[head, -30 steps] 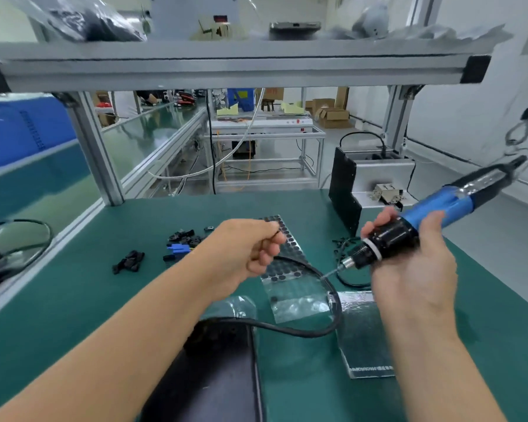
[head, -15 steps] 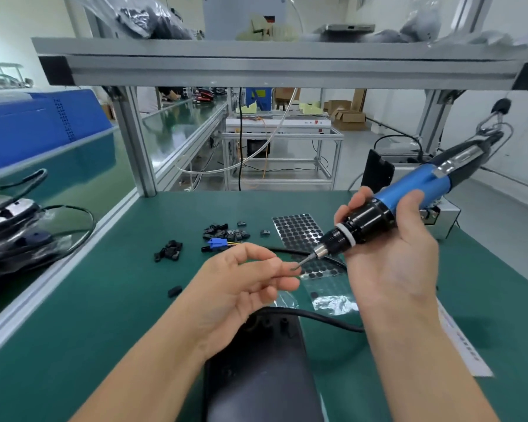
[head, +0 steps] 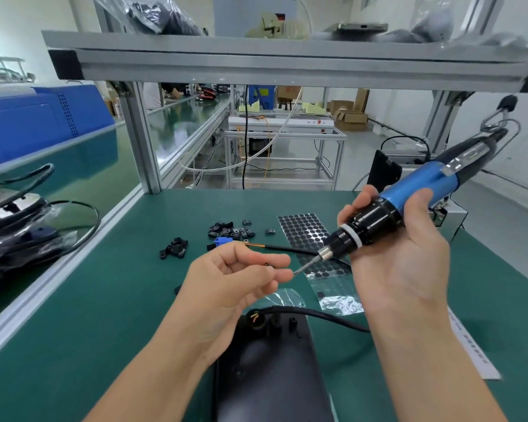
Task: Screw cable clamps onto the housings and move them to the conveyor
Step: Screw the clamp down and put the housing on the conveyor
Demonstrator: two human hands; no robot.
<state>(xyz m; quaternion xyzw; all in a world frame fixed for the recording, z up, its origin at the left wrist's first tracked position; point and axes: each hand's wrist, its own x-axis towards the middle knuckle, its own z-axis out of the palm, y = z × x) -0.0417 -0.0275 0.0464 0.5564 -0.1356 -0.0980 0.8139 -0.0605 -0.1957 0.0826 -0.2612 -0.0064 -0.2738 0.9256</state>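
A black housing lies on the green bench at the bottom centre, with a black cable coming out of its far end. My right hand grips a blue and black electric screwdriver, bit pointing down-left. My left hand pinches something tiny at the bit's tip; it looks like a screw, mostly hidden by my fingers. Loose black cable clamps lie in a pile beyond my left hand, with a second small pile further left.
A sheet of black round pads lies beside the clamps. A blue connector ends the cable. Bagged housings rest on the conveyor at left. An aluminium frame post and shelf stand ahead. A screw feeder box sits at right.
The view has swung left and down. My left hand turned palm-up and came to the screwdriver bit, and the screwdriver moved in so its tip meets my fingertips.
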